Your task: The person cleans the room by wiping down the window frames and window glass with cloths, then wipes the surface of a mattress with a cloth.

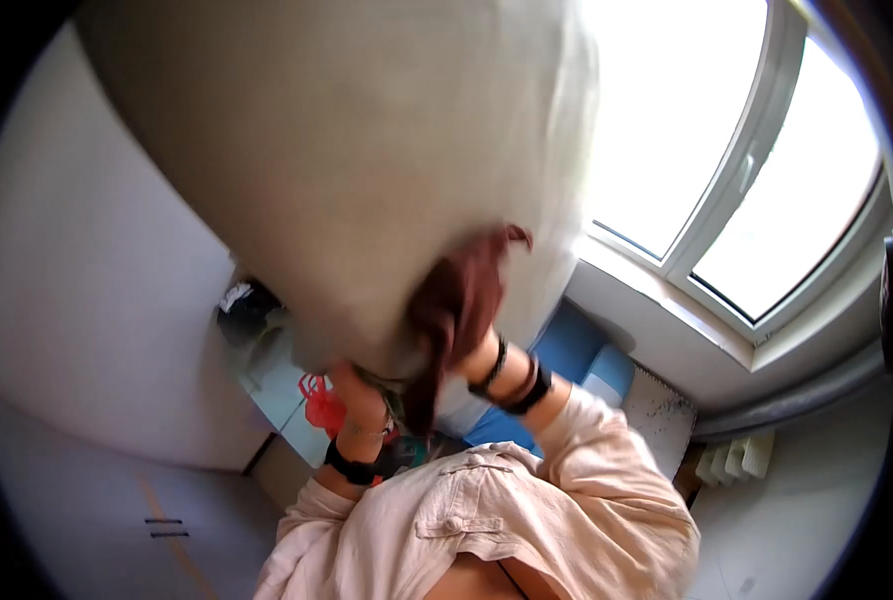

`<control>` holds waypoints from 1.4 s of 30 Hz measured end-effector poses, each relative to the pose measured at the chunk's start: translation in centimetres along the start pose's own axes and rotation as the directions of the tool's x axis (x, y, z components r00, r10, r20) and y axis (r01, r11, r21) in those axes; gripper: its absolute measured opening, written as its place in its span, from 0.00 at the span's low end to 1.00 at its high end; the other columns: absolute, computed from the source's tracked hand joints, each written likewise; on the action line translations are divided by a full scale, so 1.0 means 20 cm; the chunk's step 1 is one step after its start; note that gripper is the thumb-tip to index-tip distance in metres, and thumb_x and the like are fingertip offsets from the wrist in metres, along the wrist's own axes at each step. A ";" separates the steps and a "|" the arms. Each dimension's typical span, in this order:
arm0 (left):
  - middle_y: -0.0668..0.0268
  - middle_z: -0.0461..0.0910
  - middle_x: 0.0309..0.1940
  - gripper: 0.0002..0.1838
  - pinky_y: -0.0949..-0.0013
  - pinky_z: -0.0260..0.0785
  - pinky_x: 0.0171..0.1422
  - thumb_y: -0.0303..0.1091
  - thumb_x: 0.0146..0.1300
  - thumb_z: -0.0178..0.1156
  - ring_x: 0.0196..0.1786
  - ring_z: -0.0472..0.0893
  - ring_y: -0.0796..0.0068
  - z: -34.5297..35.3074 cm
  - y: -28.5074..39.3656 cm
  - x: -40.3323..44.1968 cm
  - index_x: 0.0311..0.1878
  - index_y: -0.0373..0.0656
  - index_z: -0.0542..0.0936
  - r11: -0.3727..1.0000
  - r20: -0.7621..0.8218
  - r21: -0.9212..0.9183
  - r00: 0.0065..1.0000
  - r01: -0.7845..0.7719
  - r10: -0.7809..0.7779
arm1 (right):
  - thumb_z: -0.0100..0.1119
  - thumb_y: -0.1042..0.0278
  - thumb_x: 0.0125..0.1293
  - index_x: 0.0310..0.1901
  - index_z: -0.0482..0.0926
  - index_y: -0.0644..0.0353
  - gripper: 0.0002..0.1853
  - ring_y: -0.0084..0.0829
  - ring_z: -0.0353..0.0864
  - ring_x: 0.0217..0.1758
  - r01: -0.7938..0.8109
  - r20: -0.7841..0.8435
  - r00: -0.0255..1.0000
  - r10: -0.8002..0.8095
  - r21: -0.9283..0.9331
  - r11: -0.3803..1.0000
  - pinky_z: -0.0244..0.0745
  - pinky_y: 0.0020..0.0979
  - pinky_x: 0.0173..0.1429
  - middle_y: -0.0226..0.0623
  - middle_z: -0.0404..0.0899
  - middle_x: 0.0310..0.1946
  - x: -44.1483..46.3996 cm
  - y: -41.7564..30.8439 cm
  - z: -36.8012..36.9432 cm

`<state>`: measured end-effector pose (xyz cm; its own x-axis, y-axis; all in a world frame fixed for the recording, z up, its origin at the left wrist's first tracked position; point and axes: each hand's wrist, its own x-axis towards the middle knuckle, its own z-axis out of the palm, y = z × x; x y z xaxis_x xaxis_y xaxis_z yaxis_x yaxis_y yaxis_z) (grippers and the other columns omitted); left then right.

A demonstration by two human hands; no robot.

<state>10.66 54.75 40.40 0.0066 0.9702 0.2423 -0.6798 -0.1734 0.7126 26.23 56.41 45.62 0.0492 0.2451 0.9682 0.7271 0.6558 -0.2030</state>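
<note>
1. Pale walls (96, 270) enclose the left side of the head view, and a white-framed window (746, 170) fills its upper right with bright light; a sill (666, 285) runs beneath the glass.
2. Across the upper middle stretches a large beige sheet-like thing (346, 150), blurred, with its narrower lower end near both hands. What it is made of, I cannot tell.
3. Dark red cloth (466, 290) lies bunched against the lower part of that beige thing, a loose corner pointing up and another end hanging down toward the chest.
4. Within the cloth is the right hand (478, 356). Its fingers are covered, so how far they are closed cannot be told. A beaded bracelet (492, 366) and a dark band (534, 390) circle the wrist and forearm.
5. At the lower end of the beige thing is the left hand (360, 400); blur and overlap hide whether its fingers grip. A black band (349, 466) circles its wrist.
6. Beside the left hand, a red plastic bag (320, 405) sits on a pale tabletop (269, 385), with a dark bundle (246, 312) farther back.
7. Beyond the right forearm is something blue (566, 340); a white ribbed thing (734, 458) stands lower right. The person wears a cream shirt (456, 500).
</note>
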 end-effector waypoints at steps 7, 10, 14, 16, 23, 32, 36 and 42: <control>0.67 0.69 0.50 0.21 0.71 0.58 0.56 0.44 0.67 0.38 0.50 0.68 0.76 -0.17 -0.11 0.00 0.52 0.36 0.66 0.893 -0.088 0.394 0.959 -0.215 0.270 | 0.52 0.66 0.55 0.49 0.71 0.58 0.18 0.32 0.68 0.53 -0.096 0.439 0.868 0.233 -0.312 0.945 0.60 0.36 0.57 0.37 0.72 0.45 -0.22 0.09 -0.27; 0.68 0.69 0.49 0.20 0.72 0.58 0.55 0.44 0.67 0.39 0.48 0.68 0.77 -0.02 -0.10 0.00 0.51 0.36 0.67 0.833 -0.205 0.456 0.874 -0.314 0.441 | 0.52 0.70 0.54 0.46 0.73 0.60 0.16 0.30 0.71 0.47 0.086 0.465 0.885 0.012 -0.189 0.978 0.65 0.29 0.49 0.36 0.73 0.42 0.08 0.31 -0.43; 0.68 0.71 0.44 0.19 0.72 0.60 0.51 0.42 0.67 0.40 0.44 0.68 0.78 -0.09 -0.02 -0.04 0.48 0.36 0.69 0.831 -0.097 0.502 0.938 -0.242 0.332 | 0.51 0.73 0.54 0.35 0.71 0.65 0.07 0.28 0.70 0.30 -0.362 0.560 0.758 0.334 -0.065 0.930 0.64 0.26 0.33 0.34 0.72 0.29 0.32 0.33 -0.59; 0.69 0.71 0.42 0.18 0.72 0.60 0.50 0.41 0.67 0.40 0.42 0.68 0.79 -0.09 -0.03 -0.06 0.46 0.36 0.71 0.837 0.003 0.518 0.978 -0.178 0.207 | 0.49 0.69 0.59 0.32 0.69 0.67 0.08 0.23 0.67 0.24 -0.753 0.558 0.622 0.550 0.231 0.616 0.61 0.22 0.27 0.34 0.71 0.23 0.33 0.39 -0.64; 0.66 0.72 0.40 0.17 0.71 0.64 0.46 0.38 0.67 0.37 0.40 0.71 0.75 -0.28 -0.15 -0.03 0.44 0.35 0.71 0.631 0.085 0.682 0.897 -0.370 0.434 | 0.54 0.64 0.56 0.31 0.70 0.66 0.12 0.27 0.72 0.29 -0.133 0.243 0.953 0.182 -0.206 0.970 0.68 0.26 0.35 0.35 0.73 0.28 0.15 0.52 -0.46; 0.63 0.71 0.41 0.17 0.69 0.63 0.46 0.38 0.66 0.37 0.41 0.70 0.72 -0.17 -0.07 -0.02 0.44 0.35 0.70 0.684 0.197 0.568 0.882 -0.458 0.427 | 0.36 0.47 0.64 0.54 0.64 0.72 0.31 0.52 0.60 0.58 0.074 -0.215 0.968 -0.126 -0.231 0.970 0.48 0.41 0.64 0.55 0.63 0.54 0.32 0.68 -0.19; 0.63 0.74 0.36 0.17 0.69 0.65 0.40 0.38 0.66 0.38 0.36 0.72 0.73 -0.14 -0.07 -0.04 0.41 0.33 0.72 0.559 0.213 0.624 0.807 -0.545 0.550 | 0.34 0.50 0.66 0.58 0.60 0.65 0.28 0.40 0.65 0.55 -0.669 -0.176 0.742 0.647 -0.124 0.733 0.57 0.31 0.60 0.47 0.67 0.52 0.51 1.13 -0.35; 0.63 0.74 0.35 0.17 0.67 0.66 0.40 0.38 0.66 0.40 0.35 0.73 0.72 -0.14 -0.09 -0.05 0.41 0.32 0.71 0.658 0.129 0.573 0.846 -0.489 0.517 | 0.44 0.66 0.59 0.47 0.67 0.68 0.17 0.45 0.64 0.53 -0.234 -0.168 0.960 0.225 -0.036 0.971 0.60 0.37 0.57 0.49 0.67 0.48 0.46 1.17 -0.29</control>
<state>9.80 54.58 36.99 -0.2514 0.7097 0.6581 -0.0303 -0.6854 0.7276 47.60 69.91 50.69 0.3261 0.2630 0.9080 0.7196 0.5539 -0.4189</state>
